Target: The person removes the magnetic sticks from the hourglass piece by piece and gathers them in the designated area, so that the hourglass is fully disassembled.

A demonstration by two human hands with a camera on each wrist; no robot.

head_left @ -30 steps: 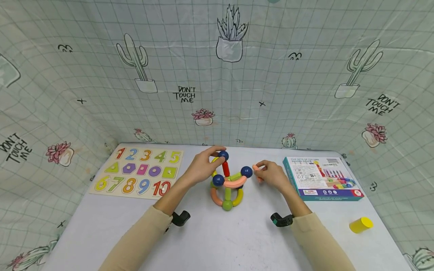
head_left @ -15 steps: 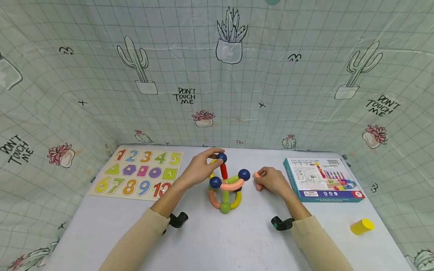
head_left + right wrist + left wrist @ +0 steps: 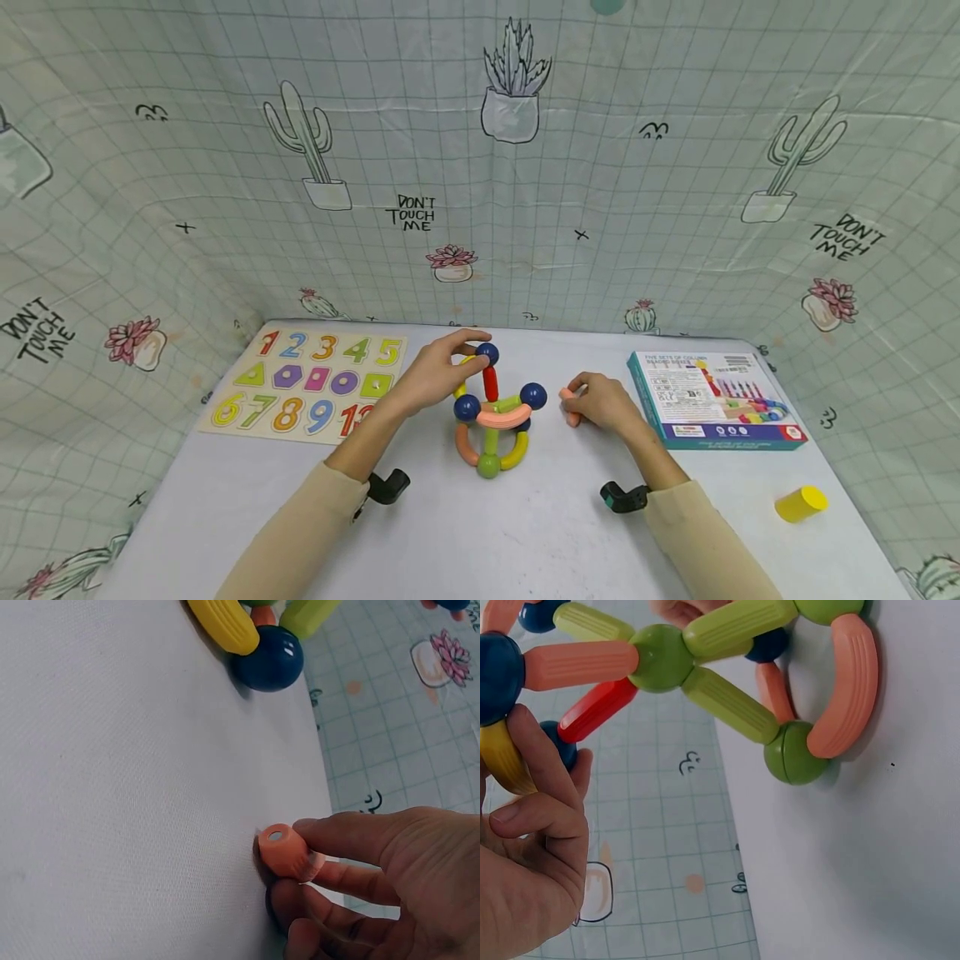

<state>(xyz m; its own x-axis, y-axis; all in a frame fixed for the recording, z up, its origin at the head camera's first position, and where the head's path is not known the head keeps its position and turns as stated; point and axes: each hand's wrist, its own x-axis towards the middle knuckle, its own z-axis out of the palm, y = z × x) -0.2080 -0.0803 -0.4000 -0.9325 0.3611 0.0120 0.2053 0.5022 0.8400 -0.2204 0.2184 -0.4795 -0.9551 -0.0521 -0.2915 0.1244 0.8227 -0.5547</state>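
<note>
A structure of magnetic sticks and balls stands mid-table, with a green ball [image 3: 488,465] at its front foot and a curved peach stick [image 3: 504,417] bridging two dark blue balls. My left hand [image 3: 433,377] pinches the top blue ball [image 3: 487,354] between thumb and fingers. Below that ball is a red stick [image 3: 491,384]; a yellow curved stick [image 3: 508,757] runs close by the fingers in the left wrist view. Right of the structure, my right hand [image 3: 604,403] pinches a loose peach magnetic stick [image 3: 283,851], its end magnet showing, low at the white tabletop.
A number-and-shape puzzle board [image 3: 300,385] lies at the left, partly behind the left forearm. On the right is a teal-edged toy box [image 3: 716,400]. A yellow cylinder [image 3: 801,504] lies near the right edge. A patterned cloth [image 3: 480,183] hangs behind the table.
The structure has shifted left and a little nearer to me along with my left hand. My right hand has brought the loose peach stick down and nearer to me.
</note>
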